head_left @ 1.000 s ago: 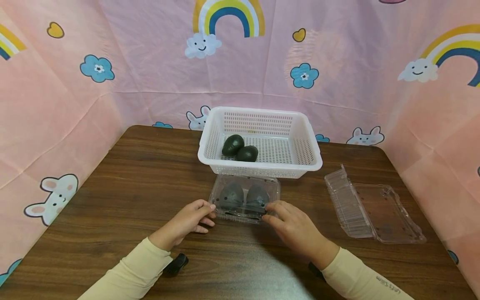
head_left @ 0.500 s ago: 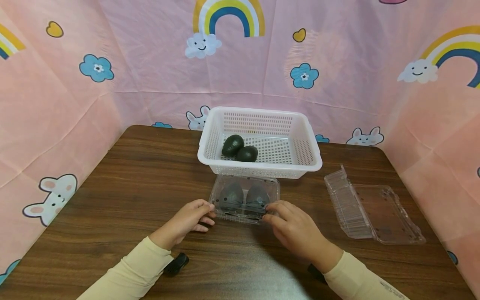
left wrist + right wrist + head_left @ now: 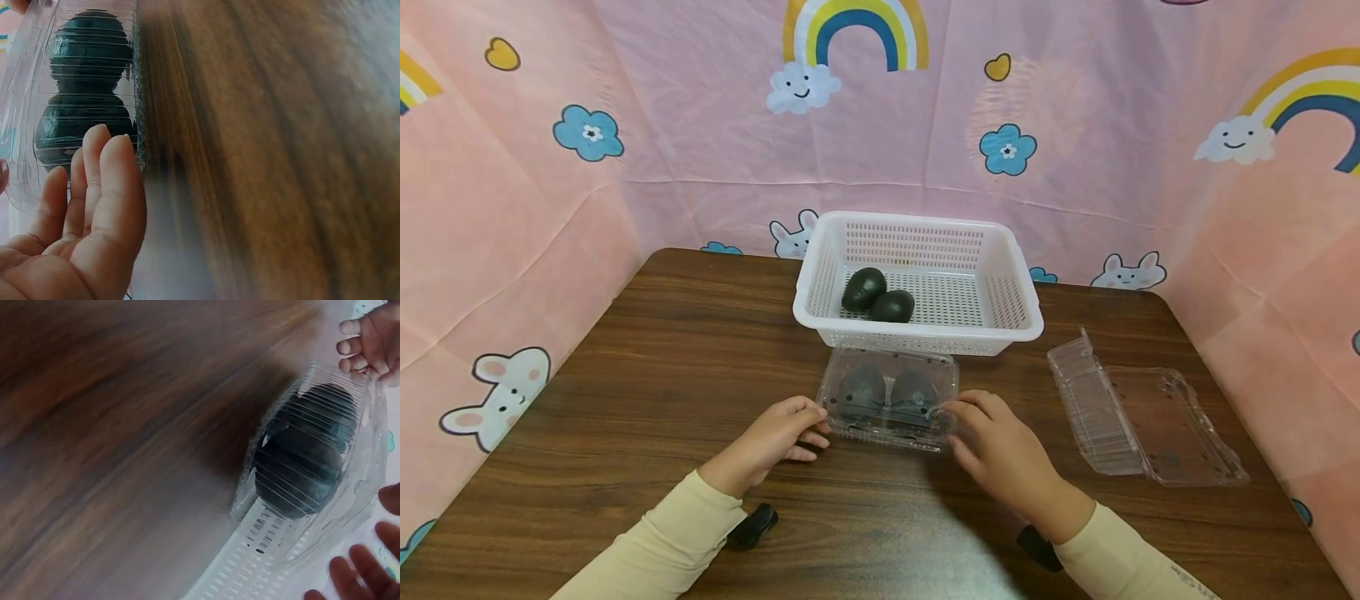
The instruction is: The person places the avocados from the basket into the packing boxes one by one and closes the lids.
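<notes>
A lidded clear plastic clamshell box (image 3: 887, 367), with two dark green avocados (image 3: 861, 390) inside, lies on the table in front of me. My left hand (image 3: 778, 433) is at its front left corner, thumb on the lid edge. In the left wrist view the fingers (image 3: 119, 187) of that hand extend beside the ribbed wall, not curled round it. At the front right corner is my right hand (image 3: 1007, 454), fingertips at the lid's rim. Its fingers (image 3: 356, 572) are spread in the right wrist view; whether they touch the plastic is hard to tell.
Behind the box stands a white perforated basket (image 3: 1000, 329) holding two more avocados (image 3: 892, 307). To the right lies another clear clamshell (image 3: 1172, 425), opened out flat. A patterned cloth (image 3: 700, 125) hangs round the wooden table (image 3: 662, 375).
My right hand has shifted slightly right along the box's front edge, toward the corner. The left hand and the box have hardly moved.
</notes>
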{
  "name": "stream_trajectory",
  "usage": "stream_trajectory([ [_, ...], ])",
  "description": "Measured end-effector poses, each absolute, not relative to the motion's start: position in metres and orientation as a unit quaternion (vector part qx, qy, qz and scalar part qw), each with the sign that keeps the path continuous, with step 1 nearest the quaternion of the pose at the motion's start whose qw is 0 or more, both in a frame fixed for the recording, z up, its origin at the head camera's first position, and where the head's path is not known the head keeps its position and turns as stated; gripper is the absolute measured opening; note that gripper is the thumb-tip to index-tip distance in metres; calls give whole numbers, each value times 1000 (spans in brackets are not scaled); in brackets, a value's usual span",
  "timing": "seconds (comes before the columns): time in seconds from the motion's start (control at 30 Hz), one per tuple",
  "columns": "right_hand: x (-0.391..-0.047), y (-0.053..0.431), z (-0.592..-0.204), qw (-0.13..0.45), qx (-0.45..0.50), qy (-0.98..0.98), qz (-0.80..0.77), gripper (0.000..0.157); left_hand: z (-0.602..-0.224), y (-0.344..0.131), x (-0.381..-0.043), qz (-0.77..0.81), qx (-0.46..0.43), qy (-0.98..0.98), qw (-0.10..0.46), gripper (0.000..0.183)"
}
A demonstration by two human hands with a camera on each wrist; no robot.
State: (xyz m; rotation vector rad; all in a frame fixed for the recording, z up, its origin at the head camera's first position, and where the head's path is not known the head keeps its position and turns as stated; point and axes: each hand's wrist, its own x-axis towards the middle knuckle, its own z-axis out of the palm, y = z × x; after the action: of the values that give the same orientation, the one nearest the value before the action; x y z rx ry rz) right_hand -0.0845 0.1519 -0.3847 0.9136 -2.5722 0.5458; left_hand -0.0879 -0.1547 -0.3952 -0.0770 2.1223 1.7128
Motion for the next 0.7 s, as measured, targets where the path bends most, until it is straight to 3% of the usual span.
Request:
stream_trajectory([
  [0.2,-86,151,-382,68,220,-931,284,47,-395,-154,-89,617,-32,759,206,25],
  [0.7,-87,148,-379,-83,88,-890,439,55,-397,-154,-90,621,-32,756,206,25],
])
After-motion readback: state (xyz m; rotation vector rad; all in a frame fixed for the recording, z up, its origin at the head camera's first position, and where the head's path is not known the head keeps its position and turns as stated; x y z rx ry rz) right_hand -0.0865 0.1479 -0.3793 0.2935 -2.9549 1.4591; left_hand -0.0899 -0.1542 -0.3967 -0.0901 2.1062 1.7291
